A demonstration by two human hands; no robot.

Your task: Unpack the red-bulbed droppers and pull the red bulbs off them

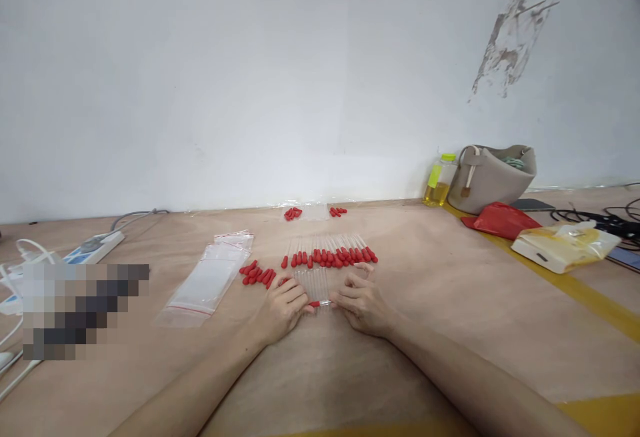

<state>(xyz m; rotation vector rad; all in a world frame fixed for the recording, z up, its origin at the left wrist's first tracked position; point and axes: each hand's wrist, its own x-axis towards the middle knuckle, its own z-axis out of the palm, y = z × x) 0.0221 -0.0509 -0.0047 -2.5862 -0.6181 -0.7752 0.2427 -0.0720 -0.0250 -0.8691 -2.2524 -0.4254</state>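
Observation:
My left hand (pixel 287 303) pinches a red rubber bulb (pixel 315 304) between its fingers. Opposite it, my right hand (pixel 362 301) has its fingers closed on a clear glass tube (pixel 325 303) that meets the bulb end-on; how deep the tube sits in it cannot be made out. Just beyond lie several bare glass tubes (pixel 315 281) side by side. Behind those is a row of glass droppers with red bulbs (pixel 340 257), bulbs toward me. Loose red bulbs (pixel 256 274) are heaped to the left of my left hand, which partly hides them.
Clear zip bags (pixel 203 281) lie at left. Bagged red bulbs (pixel 293 213) rest near the wall. A power strip (pixel 97 248) with cables is far left. At right stand a bottle of yellow liquid (pixel 438 183), a grey bag (pixel 493 180), a red pouch (pixel 500 221) and a tissue pack (pixel 563 247).

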